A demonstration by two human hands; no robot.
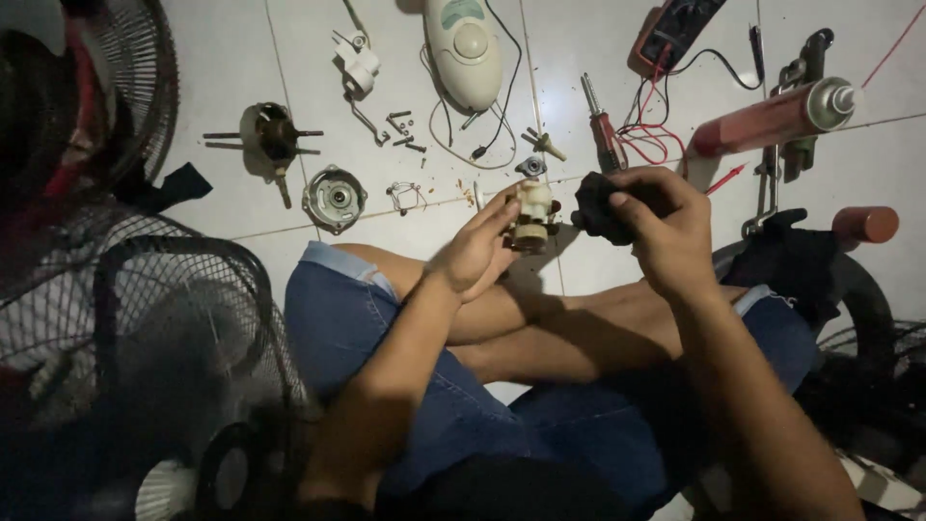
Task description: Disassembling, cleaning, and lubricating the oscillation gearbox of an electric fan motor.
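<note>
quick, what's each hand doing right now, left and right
Left hand: closed around a small cream-coloured motor part.
Right hand: closed on a black cloth, held right beside that part.

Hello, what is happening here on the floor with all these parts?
A person sits cross-legged on a white tiled floor. The left hand holds up a small cream and brown motor part, and the right hand grips a crumpled black cloth right beside it. On the tiles lie a round metal motor cover, loose screws, a red-handled screwdriver and a red spray can. Black fan grilles stand at the left.
</note>
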